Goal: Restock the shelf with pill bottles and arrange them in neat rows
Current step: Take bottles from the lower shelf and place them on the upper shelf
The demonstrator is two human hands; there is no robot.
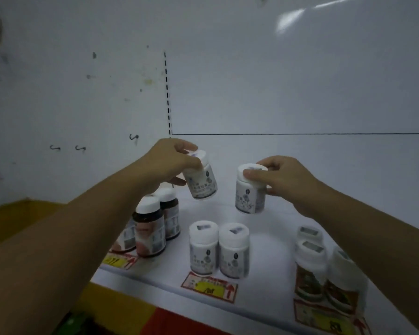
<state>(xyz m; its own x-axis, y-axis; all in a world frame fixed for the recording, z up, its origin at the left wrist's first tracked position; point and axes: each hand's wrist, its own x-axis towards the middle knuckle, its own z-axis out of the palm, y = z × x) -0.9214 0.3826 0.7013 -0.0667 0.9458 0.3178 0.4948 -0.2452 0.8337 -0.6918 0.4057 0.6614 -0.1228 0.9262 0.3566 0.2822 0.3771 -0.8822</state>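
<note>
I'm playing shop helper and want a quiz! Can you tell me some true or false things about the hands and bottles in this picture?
1. The left hand grips a white plastic pill bottle with a white cap. True.
2. The right hand is empty. False: its fingers hold a second white pill bottle by the cap.
3. A pair of white pill bottles stands side by side on the white shelf. True.
4. The dark brown round bottles have black caps. False: their caps are white.
</note>
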